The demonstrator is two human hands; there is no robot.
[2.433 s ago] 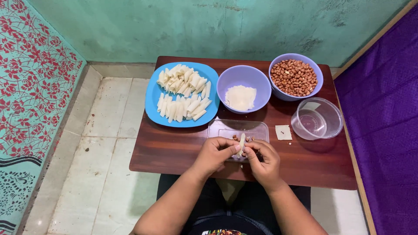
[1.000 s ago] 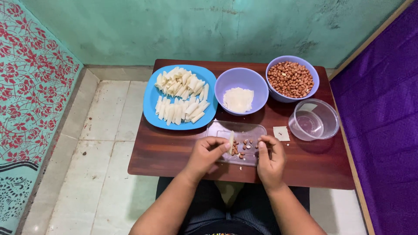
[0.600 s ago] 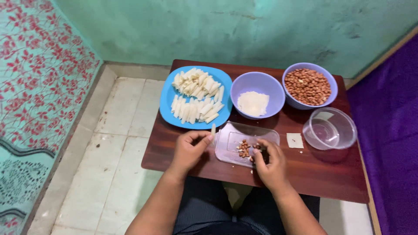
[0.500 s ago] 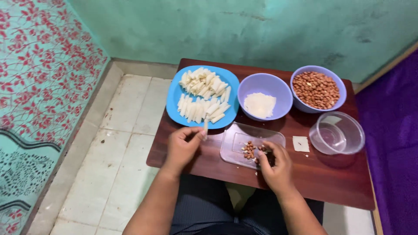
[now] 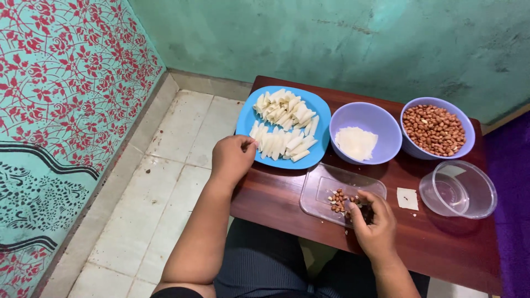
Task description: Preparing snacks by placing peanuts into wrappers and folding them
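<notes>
We saw the left hand [image 5: 232, 157] loosely curled at the blue plate [image 5: 317, 118], fingertips touching a white roll [image 5: 259, 144]; the right hand [image 5: 372, 221] pinched peanuts [image 5: 338, 200] inside the clear tray [image 5: 320, 185].

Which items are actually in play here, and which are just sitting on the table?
In play:
- left hand at the edge of the blue plate, on the white rolled pieces
- right hand in the clear flat tray, on the loose peanuts

Sitting untouched:
- bowl of peanuts
- bowl of white sheets
- empty clear round container
- small white square
</notes>
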